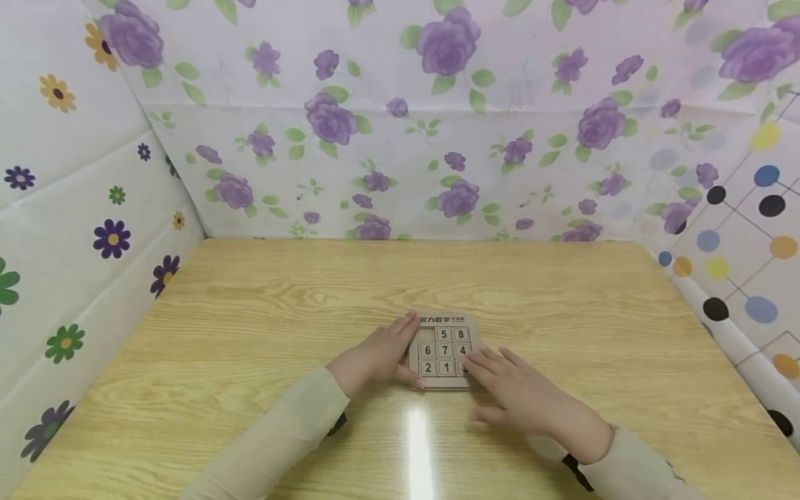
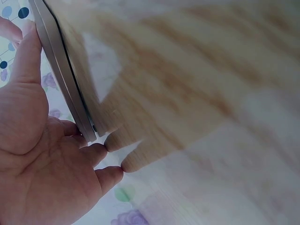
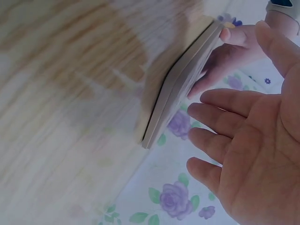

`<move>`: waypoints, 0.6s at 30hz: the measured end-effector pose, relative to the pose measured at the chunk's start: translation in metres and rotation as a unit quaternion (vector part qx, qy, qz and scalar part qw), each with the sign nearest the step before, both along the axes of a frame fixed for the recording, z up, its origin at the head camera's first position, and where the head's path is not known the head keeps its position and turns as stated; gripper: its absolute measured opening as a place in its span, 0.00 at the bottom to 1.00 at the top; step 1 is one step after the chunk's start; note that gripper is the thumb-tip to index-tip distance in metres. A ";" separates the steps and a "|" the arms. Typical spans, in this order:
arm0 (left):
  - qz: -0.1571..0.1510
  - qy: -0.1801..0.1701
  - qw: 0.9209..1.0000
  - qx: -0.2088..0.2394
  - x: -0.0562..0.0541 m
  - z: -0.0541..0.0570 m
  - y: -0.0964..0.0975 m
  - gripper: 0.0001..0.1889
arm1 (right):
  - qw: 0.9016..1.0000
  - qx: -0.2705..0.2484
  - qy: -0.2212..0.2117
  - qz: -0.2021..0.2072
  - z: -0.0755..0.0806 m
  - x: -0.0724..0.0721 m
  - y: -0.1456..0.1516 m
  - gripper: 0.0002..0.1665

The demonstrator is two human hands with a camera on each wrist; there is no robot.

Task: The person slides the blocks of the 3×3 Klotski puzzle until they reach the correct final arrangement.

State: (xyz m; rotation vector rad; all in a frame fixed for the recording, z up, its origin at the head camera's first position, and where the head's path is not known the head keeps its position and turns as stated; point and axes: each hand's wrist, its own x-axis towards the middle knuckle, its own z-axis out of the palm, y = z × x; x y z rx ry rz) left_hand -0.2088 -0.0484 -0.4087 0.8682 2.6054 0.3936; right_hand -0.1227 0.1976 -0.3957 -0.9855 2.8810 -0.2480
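In the head view the puzzle (image 1: 444, 351) lies flat on the desk (image 1: 300, 298); the left hand (image 1: 380, 353) braces it, thumb at its 7 o'clock corner, fingers at 11, and had best leave the gap (image 1: 426, 335) at 10 o'clock free. The right hand (image 1: 525, 397) reaches over the corner tile (image 1: 460, 367) from 4 o'clock; whether it presses, I cannot tell. Only the 5 (image 1: 444, 335) and 6 (image 1: 428, 351) border the gap, so a light push, toward 9 or 12 respectively, should slide cleanest. The left wrist view shows thumb and curled fingers gripping the puzzle's side, a sound anchor. In the right wrist view, the fingers are straight, slightly spread, pinching nothing; the puzzle sits toward their 10 o'clock.
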 end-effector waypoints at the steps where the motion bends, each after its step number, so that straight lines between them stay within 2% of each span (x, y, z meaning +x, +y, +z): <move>1: -0.001 0.000 1.000 0.001 0.000 0.000 0.000 0.60 | 1.000 -0.001 -0.001 -0.001 0.001 0.001 0.001 0.43; 7: -0.001 -0.004 1.000 0.007 -0.001 0.000 0.001 0.60 | 1.000 -0.004 -0.014 -0.004 0.000 0.003 0.003 0.43; 12: 0.001 -0.006 1.000 0.011 0.000 0.000 0.001 0.59 | 1.000 -0.002 -0.009 0.002 0.000 0.004 0.000 0.43; 18: 0.002 0.000 1.000 0.007 -0.001 -0.001 0.001 0.59 | 1.000 0.000 -0.008 0.017 0.000 0.000 -0.011 0.43</move>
